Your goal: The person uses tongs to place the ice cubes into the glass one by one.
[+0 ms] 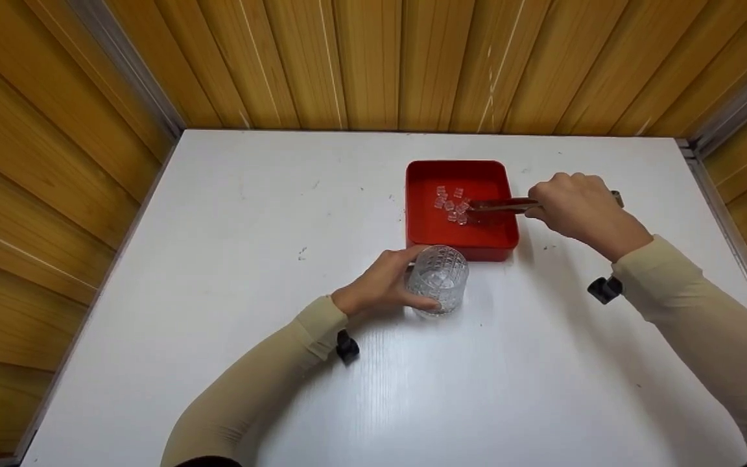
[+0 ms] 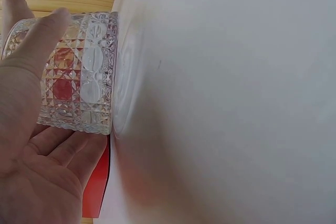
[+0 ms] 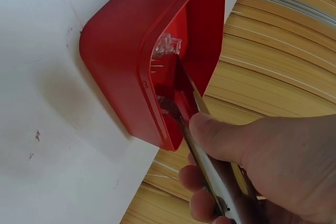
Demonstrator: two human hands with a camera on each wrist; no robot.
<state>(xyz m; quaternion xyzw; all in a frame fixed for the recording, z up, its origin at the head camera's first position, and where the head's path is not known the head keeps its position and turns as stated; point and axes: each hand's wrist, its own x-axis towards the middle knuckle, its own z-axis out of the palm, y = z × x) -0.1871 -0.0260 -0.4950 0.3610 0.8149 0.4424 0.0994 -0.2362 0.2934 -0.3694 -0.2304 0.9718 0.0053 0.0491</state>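
My left hand (image 1: 390,282) holds a clear cut-glass tumbler (image 1: 441,279) upright on the table, thumb on the near side and fingers round the far side. The tumbler's faceted wall (image 2: 79,72) fills much of the left wrist view. In my right hand (image 1: 571,201) is a pair of metal tongs (image 3: 202,150), gripped between thumb and fingers. Their tips reach into a square red tray (image 1: 461,253), spread apart in the right wrist view. Several clear cubes (image 1: 449,205) lie in the tray, one group right at the tong tips.
The white table (image 1: 270,214) carries the tray near its back and the tumbler just in front of it. Wood-patterned panels (image 1: 373,65) rise behind the table and along both sides. Small dark marks dot the tabletop.
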